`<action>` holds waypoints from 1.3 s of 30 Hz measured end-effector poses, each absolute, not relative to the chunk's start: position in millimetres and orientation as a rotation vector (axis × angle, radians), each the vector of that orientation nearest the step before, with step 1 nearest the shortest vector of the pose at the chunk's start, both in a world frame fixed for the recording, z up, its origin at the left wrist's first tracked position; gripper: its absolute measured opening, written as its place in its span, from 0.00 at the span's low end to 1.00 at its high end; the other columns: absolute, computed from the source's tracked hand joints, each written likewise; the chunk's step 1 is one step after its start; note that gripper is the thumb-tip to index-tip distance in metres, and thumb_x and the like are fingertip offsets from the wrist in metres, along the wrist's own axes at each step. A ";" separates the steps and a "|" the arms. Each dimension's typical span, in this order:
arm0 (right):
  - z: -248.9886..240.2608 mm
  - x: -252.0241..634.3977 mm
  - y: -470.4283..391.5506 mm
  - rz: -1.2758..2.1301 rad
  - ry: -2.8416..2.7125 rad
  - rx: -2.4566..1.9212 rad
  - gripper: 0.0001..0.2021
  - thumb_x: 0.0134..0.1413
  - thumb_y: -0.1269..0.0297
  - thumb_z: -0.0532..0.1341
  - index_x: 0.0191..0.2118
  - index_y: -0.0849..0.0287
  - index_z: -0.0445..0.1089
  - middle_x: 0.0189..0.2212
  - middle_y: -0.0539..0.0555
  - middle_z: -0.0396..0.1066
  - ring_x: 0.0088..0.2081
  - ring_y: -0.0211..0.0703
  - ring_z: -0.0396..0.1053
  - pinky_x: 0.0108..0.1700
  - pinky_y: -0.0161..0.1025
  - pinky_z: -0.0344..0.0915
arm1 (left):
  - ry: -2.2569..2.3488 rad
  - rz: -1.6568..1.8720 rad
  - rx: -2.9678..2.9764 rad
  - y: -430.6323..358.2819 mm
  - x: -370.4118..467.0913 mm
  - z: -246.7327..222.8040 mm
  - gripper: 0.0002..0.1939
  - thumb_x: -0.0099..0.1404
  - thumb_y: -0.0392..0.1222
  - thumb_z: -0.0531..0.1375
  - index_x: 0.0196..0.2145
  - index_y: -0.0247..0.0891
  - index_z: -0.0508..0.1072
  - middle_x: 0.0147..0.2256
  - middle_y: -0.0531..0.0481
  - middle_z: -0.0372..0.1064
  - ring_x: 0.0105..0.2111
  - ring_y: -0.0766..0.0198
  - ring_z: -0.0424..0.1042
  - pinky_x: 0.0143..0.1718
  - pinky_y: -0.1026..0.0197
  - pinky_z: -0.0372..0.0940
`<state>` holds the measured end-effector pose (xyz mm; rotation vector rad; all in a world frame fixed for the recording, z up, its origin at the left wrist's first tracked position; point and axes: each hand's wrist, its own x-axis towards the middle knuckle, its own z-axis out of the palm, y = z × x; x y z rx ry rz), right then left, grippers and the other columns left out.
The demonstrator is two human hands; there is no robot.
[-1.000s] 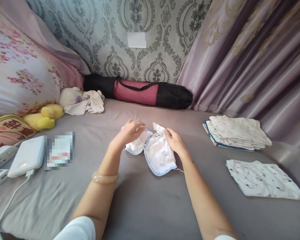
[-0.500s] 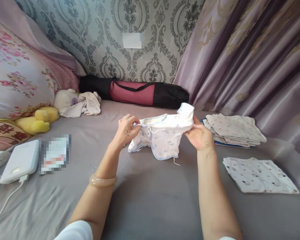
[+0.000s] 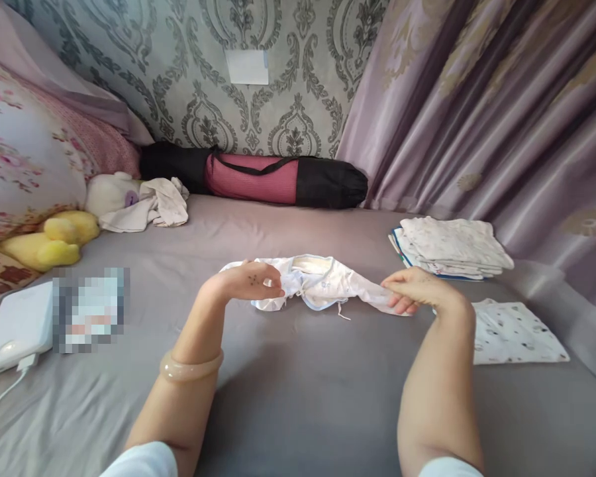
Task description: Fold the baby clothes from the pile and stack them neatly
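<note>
A small white baby top (image 3: pixel 322 281) with pale blue edging and thin ties lies on the grey bed sheet (image 3: pixel 298 397), its sleeves spread to both sides. My right hand (image 3: pixel 414 291) pinches the end of the right-hand sleeve. Over the left part of the top is my left hand (image 3: pixel 253 279), fingers curled and thumb close to them by the blue edging; whether cloth is between them is hard to make out.
At the right are a stack of folded clothes (image 3: pixel 454 245) and a folded patterned cloth (image 3: pixel 519 331). A black and pink bag (image 3: pixel 251 175) lies along the wall. Plush toys (image 3: pixel 62 238), a crumpled cloth (image 3: pixel 153 205) and a white power bank (image 3: pixel 20 328) are at the left.
The top has gone from held up to lying on the sheet. My right hand has moved right and down with the sleeve drawn out; my left hand has turned over the left side. The view has shifted slightly.
</note>
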<state>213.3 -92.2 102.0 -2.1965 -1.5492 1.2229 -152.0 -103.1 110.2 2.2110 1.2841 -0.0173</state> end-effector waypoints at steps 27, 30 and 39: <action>97.8 145.8 -76.1 0.825 -2.044 -1.456 0.11 0.47 0.57 0.62 0.31 0.60 0.72 0.26 0.50 0.71 0.29 0.40 0.66 0.32 0.35 0.59 | 1.399 0.631 1.929 -73.2 -158.7 57.4 0.18 0.55 0.44 0.59 0.44 0.39 0.71 0.39 0.49 0.72 0.32 0.63 0.70 0.31 0.65 0.63; 103.8 150.4 -80.7 0.935 -1.927 -1.394 0.14 0.47 0.53 0.64 0.32 0.60 0.72 0.27 0.51 0.72 0.30 0.41 0.67 0.32 0.36 0.60 | 1.292 0.736 1.878 -74.7 -160.8 64.2 0.13 0.57 0.47 0.60 0.38 0.37 0.72 0.32 0.51 0.69 0.29 0.65 0.67 0.27 0.66 0.59; 126.2 161.6 -76.9 0.845 -1.907 -1.260 0.18 0.51 0.47 0.61 0.34 0.60 0.72 0.31 0.53 0.74 0.33 0.42 0.68 0.36 0.38 0.63 | 1.198 0.863 1.919 -83.7 -169.8 108.4 0.22 0.62 0.59 0.56 0.23 0.36 0.65 0.19 0.57 0.52 0.20 0.72 0.52 0.19 0.67 0.45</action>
